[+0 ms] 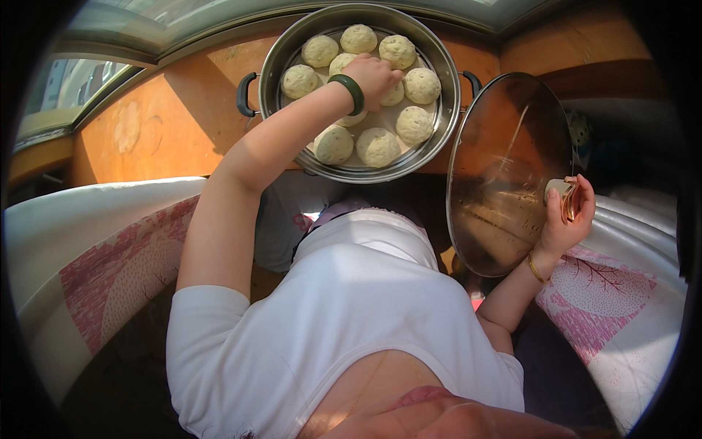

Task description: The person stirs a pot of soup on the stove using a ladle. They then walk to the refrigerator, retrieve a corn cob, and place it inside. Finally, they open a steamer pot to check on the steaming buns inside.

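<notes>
A wide stainless steel steamer pot (pixel 267 66) holds several round, pale dough buns (pixel 378 147) with small flecks, set apart on a light liner. Over the middle of the pot is my left hand (pixel 374 79), fingers curled down among the central buns; the fingertips are partly hidden, so I cannot tell if they press on one. A dark green bangle (pixel 351 93) circles that wrist. My right hand (pixel 567 219) grips the knob of a glass lid (pixel 502 181), which stands tilted on edge at the pot's right. Water drops cling to the glass.
The pot sits on an orange-brown wooden ledge (pixel 192 104) beneath a window frame (pixel 164 49). Its black side handles (pixel 245 94) stick out left and right. Curtains with pink print (pixel 126 263) hang at both sides. A small toy-like item (pixel 578 129) lies in shadow behind the lid.
</notes>
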Available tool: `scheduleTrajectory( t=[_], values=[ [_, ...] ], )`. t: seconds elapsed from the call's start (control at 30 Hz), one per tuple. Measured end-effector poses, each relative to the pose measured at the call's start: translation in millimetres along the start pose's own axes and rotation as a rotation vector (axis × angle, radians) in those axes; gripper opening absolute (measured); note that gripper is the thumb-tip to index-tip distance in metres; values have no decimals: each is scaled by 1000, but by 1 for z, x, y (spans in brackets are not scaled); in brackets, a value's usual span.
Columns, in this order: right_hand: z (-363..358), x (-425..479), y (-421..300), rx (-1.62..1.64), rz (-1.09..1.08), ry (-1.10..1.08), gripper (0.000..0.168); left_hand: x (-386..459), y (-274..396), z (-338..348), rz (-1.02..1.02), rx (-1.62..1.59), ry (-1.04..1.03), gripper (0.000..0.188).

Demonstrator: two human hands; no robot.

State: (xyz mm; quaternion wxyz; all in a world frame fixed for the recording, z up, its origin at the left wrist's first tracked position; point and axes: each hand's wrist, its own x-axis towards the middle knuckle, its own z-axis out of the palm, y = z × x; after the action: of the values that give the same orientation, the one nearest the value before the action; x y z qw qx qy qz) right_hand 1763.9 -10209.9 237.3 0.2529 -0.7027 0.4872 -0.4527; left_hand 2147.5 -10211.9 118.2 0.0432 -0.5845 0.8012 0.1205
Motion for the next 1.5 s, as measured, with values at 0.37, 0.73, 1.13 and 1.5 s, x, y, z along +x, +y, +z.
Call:
scheduleTrajectory(
  t=[0.37, 0.73, 1.13, 1.5],
  values=[
    [1, 1, -1, 20, 2, 4, 49, 6, -1, -2, -20, -8, -76, 59],
    [2, 3, -2, -29, -7, 19, 48, -119, -40, -74, -265, -311, 556, 44],
    [27, 7, -21, -1, -20, 9, 44, -178, -46, -31, -272, -103, 499, 33],
    [20, 1, -24, -22, 39, 41, 44, -144, -59, -26, -199, 42, 36, 31]
  ],
)
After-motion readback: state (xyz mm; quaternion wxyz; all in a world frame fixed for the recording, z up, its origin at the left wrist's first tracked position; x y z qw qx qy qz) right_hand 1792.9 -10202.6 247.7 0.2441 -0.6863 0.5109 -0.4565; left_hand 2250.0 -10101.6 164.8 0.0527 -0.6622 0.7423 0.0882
